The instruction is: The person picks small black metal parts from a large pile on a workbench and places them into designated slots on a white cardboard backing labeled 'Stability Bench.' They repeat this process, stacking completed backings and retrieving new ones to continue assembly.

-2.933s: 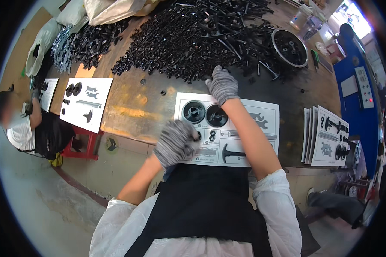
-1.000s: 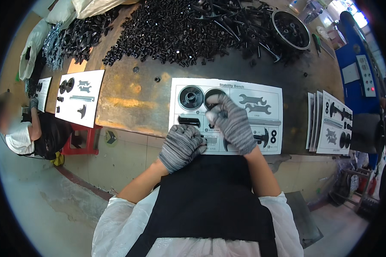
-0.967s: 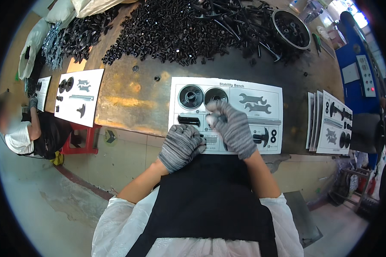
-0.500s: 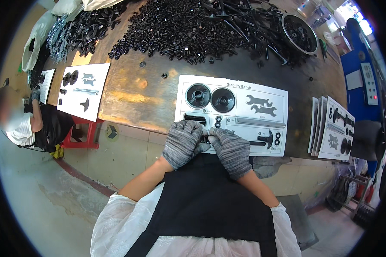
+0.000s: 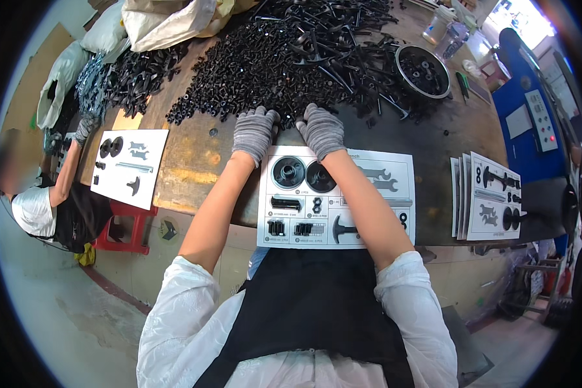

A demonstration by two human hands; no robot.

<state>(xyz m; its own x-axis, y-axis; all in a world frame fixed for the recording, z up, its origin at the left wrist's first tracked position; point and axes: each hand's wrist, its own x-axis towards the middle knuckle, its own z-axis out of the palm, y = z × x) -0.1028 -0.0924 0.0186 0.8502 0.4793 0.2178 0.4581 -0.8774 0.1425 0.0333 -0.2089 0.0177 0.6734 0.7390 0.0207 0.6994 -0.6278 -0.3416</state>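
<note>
Both my hands, in grey striped knit gloves, reach forward to the near edge of a large pile of small black bolts point(image 5: 239, 77). My left hand point(image 5: 255, 134) is curled at the bolts, its fingertips partly hidden. Beside it, a little to the right, my right hand point(image 5: 322, 132) also has bent fingers at the pile edge. Anything inside either hand is too small to make out. Under my forearms lies a white card point(image 5: 401, 226) showing two round black discs point(image 5: 288, 172), wrenches, a silver bar, nuts, a T-shaped part point(image 5: 344, 229) and short bolt groups point(image 5: 275, 227).
Longer black metal parts point(image 5: 330, 39) and a round metal bowl point(image 5: 423, 71) of parts lie at the back. Several similar cards point(image 5: 495, 194) stand at right. A co-worker's gloved hand point(image 5: 85, 129) is at the left, near another card point(image 5: 128, 169). White sacks point(image 5: 168, 26) sit at the back left.
Both hands have moved forward from the card's lower left to the bolt pile. The bolt groups they covered are now visible. The co-worker's arm has lifted toward the far-left parts.
</note>
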